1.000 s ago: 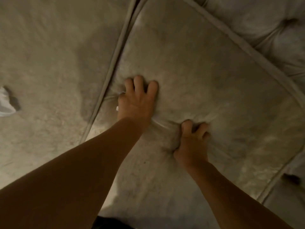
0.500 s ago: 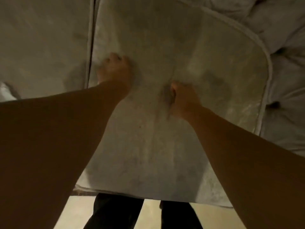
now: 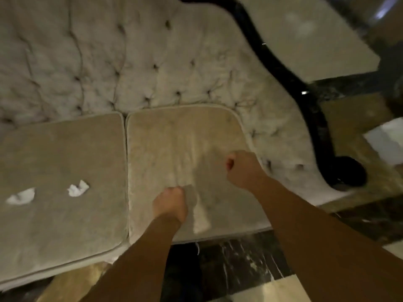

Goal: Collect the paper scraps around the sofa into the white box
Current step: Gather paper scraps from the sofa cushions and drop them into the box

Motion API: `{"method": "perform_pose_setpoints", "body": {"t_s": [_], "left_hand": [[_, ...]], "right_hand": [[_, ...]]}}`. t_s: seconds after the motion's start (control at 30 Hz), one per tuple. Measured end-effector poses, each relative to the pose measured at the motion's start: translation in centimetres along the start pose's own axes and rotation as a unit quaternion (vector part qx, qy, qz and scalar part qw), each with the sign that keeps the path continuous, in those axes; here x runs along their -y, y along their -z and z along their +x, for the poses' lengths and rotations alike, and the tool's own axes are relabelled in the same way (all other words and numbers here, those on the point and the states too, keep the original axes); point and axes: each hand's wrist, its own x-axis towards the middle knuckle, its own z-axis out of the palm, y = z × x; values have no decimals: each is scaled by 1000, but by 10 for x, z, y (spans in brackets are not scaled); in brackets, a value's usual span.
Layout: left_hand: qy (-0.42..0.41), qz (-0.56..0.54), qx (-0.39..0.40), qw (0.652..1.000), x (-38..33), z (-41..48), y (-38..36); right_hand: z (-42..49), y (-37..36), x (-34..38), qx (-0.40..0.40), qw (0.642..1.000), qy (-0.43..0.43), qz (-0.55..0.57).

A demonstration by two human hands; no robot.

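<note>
Okay, my left hand (image 3: 170, 202) and right hand (image 3: 241, 168) are both fisted over the right seat cushion (image 3: 174, 138); contents can't tell. Two paper scraps (image 3: 78, 188) (image 3: 21, 196) lie on the left cushion (image 3: 61, 153). Something white, maybe the box (image 3: 385, 140), sits far right past the dark sofa frame (image 3: 309, 101).

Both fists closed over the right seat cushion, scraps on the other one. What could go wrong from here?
1. Two paper scraps lie on the left cushion, away from both hands; they could get missed.
2. The left hand and right hand look closed; whether either holds scraps can't be seen, and small bits may drop on the dark marble floor.
3. The white object at far right, possibly the box, is blurred and distant.
</note>
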Motion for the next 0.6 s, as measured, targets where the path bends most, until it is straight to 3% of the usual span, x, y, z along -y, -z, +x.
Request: {"method": "perform_pose_setpoints", "body": {"t_s": [0.13, 0.23, 0.33, 0.47, 0.6], "left_hand": [[-118, -30, -21, 992, -131, -85, 42], [-257, 22, -34, 965, -247, -151, 57], [-324, 9, -74, 943, -353, -227, 74], [-422, 69, -95, 899, -460, -295, 84], [-489, 106, -100, 860, -544, -317, 69]], "right_hand": [[-145, 85, -92, -55, 989, -128, 42], [-250, 150, -172, -105, 967, -225, 61], [-337, 211, -237, -179, 938, -294, 45], [-412, 260, -304, -280, 891, -342, 100], [-447, 278, -368, -311, 861, -371, 155]]}}
